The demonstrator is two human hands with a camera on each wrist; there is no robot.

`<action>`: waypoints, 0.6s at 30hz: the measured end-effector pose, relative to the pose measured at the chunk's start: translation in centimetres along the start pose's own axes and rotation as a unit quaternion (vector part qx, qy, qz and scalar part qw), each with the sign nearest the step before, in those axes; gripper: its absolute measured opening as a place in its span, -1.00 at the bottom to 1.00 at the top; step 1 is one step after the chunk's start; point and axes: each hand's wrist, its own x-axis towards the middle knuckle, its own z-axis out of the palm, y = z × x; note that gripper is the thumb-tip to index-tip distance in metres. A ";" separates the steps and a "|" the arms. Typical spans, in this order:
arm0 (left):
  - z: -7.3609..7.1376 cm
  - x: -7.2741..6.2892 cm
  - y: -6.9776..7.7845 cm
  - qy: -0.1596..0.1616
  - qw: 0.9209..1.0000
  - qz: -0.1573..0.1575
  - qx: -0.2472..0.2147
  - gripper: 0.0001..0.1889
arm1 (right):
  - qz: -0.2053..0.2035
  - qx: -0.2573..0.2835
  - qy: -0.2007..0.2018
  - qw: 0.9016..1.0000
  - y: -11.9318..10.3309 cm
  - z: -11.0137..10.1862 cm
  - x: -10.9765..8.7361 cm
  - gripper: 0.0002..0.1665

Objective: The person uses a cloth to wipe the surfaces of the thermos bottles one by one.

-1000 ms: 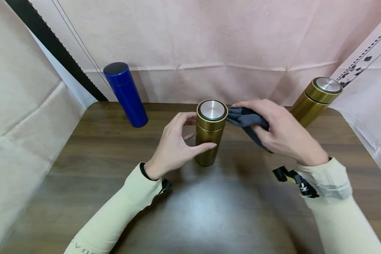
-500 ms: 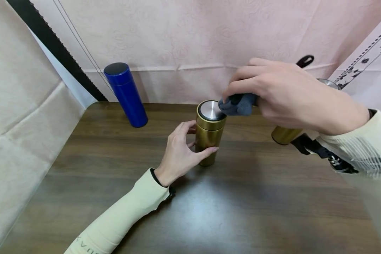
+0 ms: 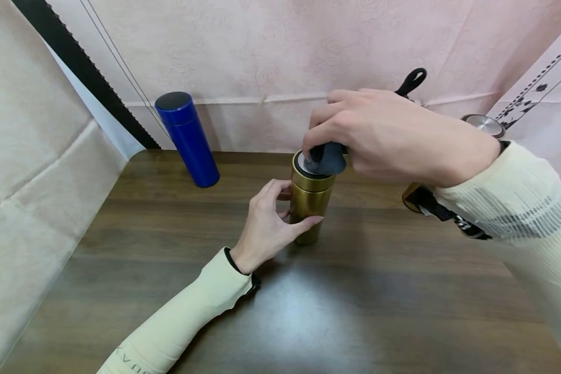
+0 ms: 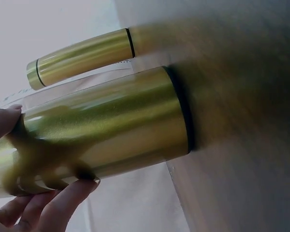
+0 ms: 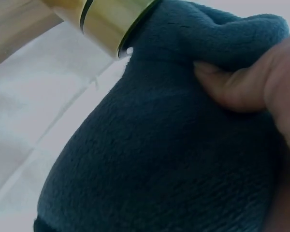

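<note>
A gold thermos flask [image 3: 308,208] with a silver disc on its lid stands upright near the middle of the table. Thumb and fingers of my left hand [image 3: 267,223] grip its body from the left side; the left wrist view shows them around the gold wall [image 4: 111,125]. My right hand [image 3: 388,135] holds a bunched dark blue-grey cloth [image 3: 329,160] against the top of the lid, covering much of the disc. In the right wrist view the thumb presses on the plush cloth [image 5: 150,125], which touches the lid's edge. A black loop [image 3: 412,80] sticks out behind this hand.
A blue flask [image 3: 189,140] with a dark top stands at the table's back left. A second gold flask [image 3: 483,124] stands at the back right, largely hidden by my right arm. Pink-white cloth [image 3: 271,62] hangs behind the wooden table [image 3: 177,234].
My right hand has come up and leftward from beside the flask, bringing the cloth over onto its lid. My left hand has slid slightly lower and closed its hold on the body.
</note>
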 end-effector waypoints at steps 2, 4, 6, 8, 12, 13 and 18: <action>0.0 0.0 0.0 0.002 1.000 0.003 0.004 -0.37 | 0.009 0.004 -0.005 1.000 -0.3 0.0 0.5 -0.38; 0.0 0.1 0.1 0.004 1.000 0.006 0.007 -0.37 | 0.019 -0.003 -0.013 1.000 -0.5 0.0 1.0 -0.46; -0.1 0.1 0.1 0.004 1.000 0.008 0.008 -0.37 | 0.030 -0.016 -0.023 0.999 -0.7 -0.1 1.4 -0.54; -0.1 0.2 0.1 0.003 1.000 0.007 0.006 -0.37 | 0.045 -0.030 -0.037 0.998 -0.7 -0.3 1.5 -0.57; -0.1 0.3 0.0 -0.001 1.000 -0.002 0.002 -0.36 | 0.071 -0.048 -0.065 0.994 -0.3 -0.7 1.1 -0.48; -0.1 0.3 0.0 -0.002 1.000 -0.005 0.000 -0.36 | 0.074 -0.049 -0.069 0.994 -0.2 -0.8 0.9 -0.47; -0.1 0.3 0.0 -0.004 1.000 -0.005 -0.007 -0.35 | 0.050 -0.028 -0.067 0.996 0.2 -1.0 0.3 -0.43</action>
